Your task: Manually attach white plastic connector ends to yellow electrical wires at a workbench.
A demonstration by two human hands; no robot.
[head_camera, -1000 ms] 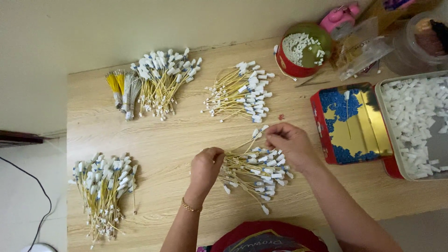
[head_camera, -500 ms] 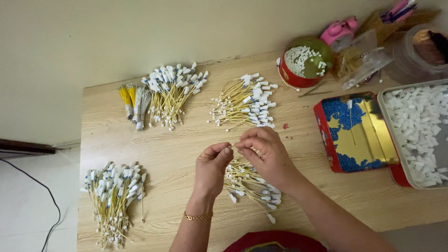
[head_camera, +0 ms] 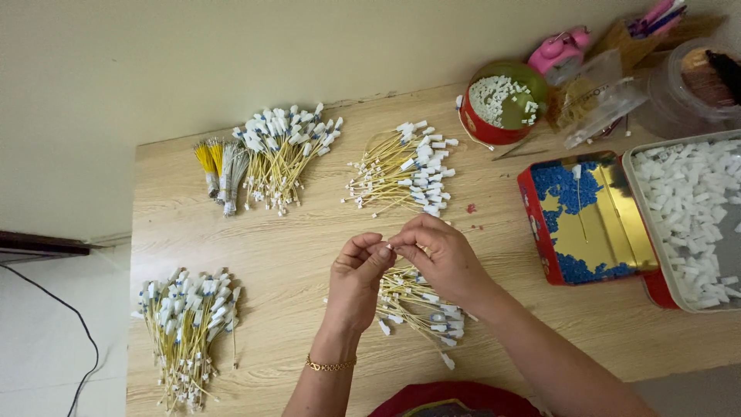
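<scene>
My left hand (head_camera: pixel 356 282) and my right hand (head_camera: pixel 441 256) meet fingertip to fingertip above the wooden table (head_camera: pixel 293 239), pinching a small white piece between them. Just below the hands lies a loose pile of thin yellow wires with white plastic ends (head_camera: pixel 421 309). The piece itself is mostly hidden by my fingers. A thin bracelet circles my left wrist.
Three more wire bundles lie at the far centre (head_camera: pixel 405 174), far left (head_camera: pixel 282 154) and near left (head_camera: pixel 189 324). A red tin with blue bits (head_camera: pixel 583 216) and a tray of white pieces (head_camera: pixel 695 208) sit right. A red bowl (head_camera: pixel 498 104) stands behind.
Both hands have lifted off the near pile and come together above it, fingertips now pinching a small piece. The camera view has shifted slightly.
</scene>
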